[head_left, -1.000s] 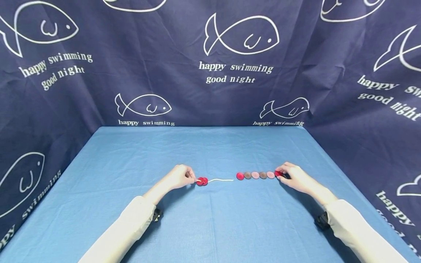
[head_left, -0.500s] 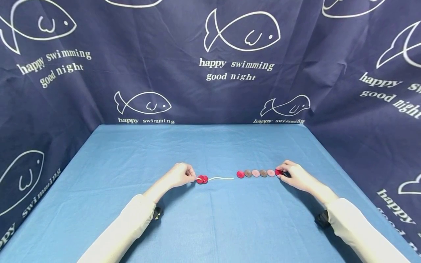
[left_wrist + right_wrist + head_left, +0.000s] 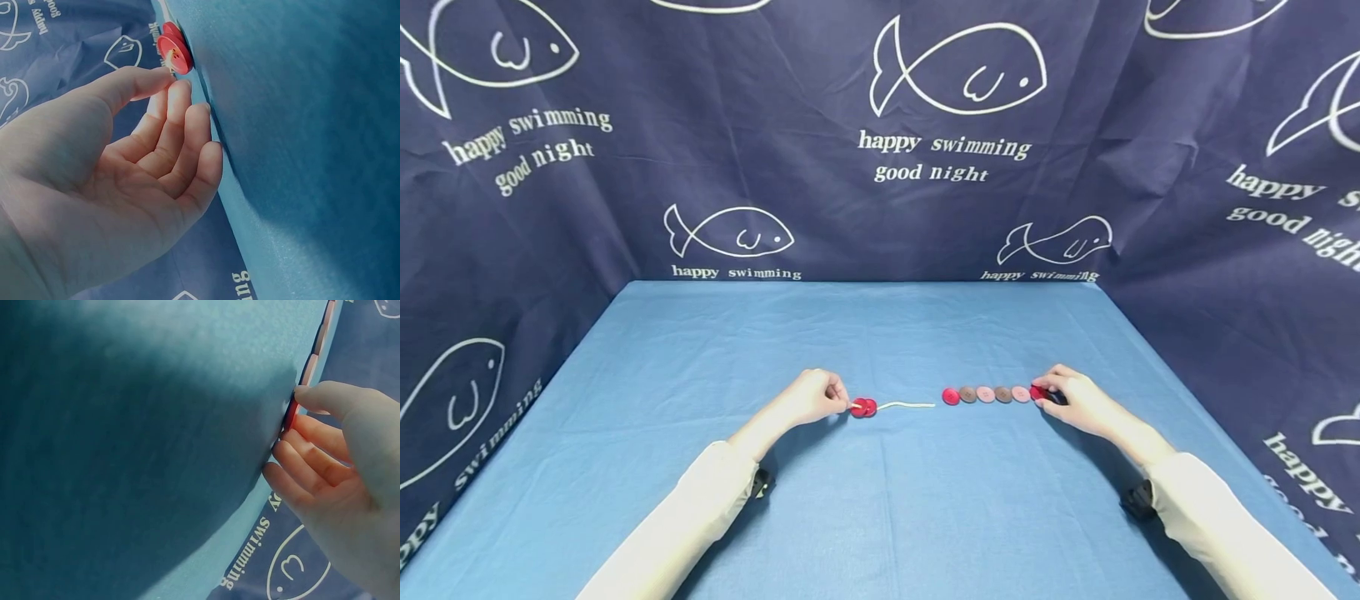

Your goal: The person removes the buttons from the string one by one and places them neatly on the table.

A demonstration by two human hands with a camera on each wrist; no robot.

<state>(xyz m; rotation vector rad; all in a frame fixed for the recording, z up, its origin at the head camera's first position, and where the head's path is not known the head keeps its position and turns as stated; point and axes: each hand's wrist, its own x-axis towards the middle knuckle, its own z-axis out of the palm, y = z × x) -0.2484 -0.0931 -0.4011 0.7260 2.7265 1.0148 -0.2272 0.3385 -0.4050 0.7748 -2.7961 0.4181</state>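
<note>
On the blue worktop [image 3: 820, 525], the left hand [image 3: 814, 397] pinches string [image 3: 906, 405], perhaps steadying two red buttons [image 3: 870, 407]; the right hand [image 3: 1075, 402] grips another red button [image 3: 1037, 392].

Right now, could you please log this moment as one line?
left hand: pinches white cord by two red buttons | right hand: pinches red rightmost button of row

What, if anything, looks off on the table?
Nothing looks spilled or visibly damaged. One mild irregularity: the two red buttons at the left hand overlap, with white string trailing from them, whereas the row of buttons leading to the right hand lies nearly straight.
</note>
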